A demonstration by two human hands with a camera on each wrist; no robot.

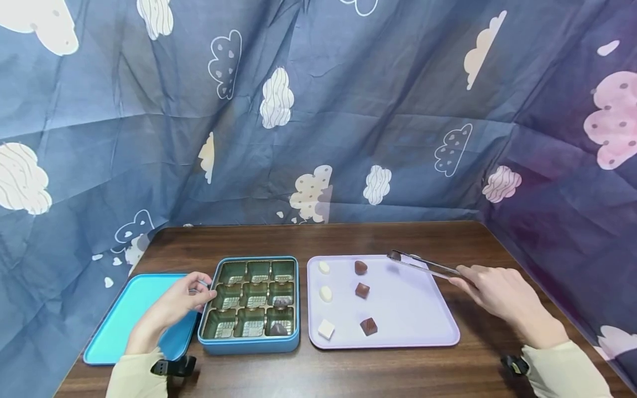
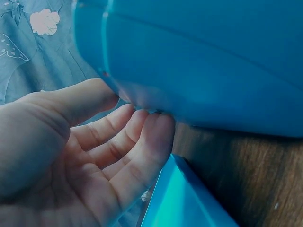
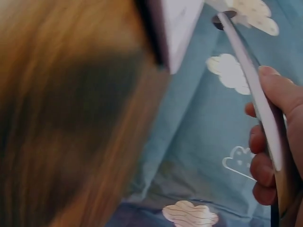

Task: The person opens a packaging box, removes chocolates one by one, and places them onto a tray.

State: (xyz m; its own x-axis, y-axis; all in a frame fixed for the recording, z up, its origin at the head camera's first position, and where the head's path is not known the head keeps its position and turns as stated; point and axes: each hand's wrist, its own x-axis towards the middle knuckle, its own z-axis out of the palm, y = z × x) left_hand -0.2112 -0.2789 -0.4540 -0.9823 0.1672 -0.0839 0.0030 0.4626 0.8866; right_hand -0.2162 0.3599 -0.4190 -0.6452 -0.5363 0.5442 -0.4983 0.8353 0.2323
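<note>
At the left edge of a blue box [image 1: 249, 346], my left hand [image 1: 185, 298] holds on with bent fingers, thumb by the rim and fingertips against the outer wall [image 2: 199, 71]. The box has a gold-brown divided insert; dark chocolates sit in its right column, in the middle cell [image 1: 282, 302] and the front cell [image 1: 278, 329]. My right hand [image 1: 502, 293] grips metal tongs [image 1: 433, 269]. A dark brown chocolate [image 1: 394, 255] is between the tong tips, over the back edge of the lilac tray [image 1: 413, 315].
Down the tray's left side lie two white oval chocolates [image 1: 325, 293] and a white square one [image 1: 326, 329]. Beside them are a rounded brown chocolate [image 1: 360, 267] and two square brown ones [image 1: 369, 326]. A bright blue tray or lid [image 1: 129, 309] lies left of the box, partly under my left arm.
</note>
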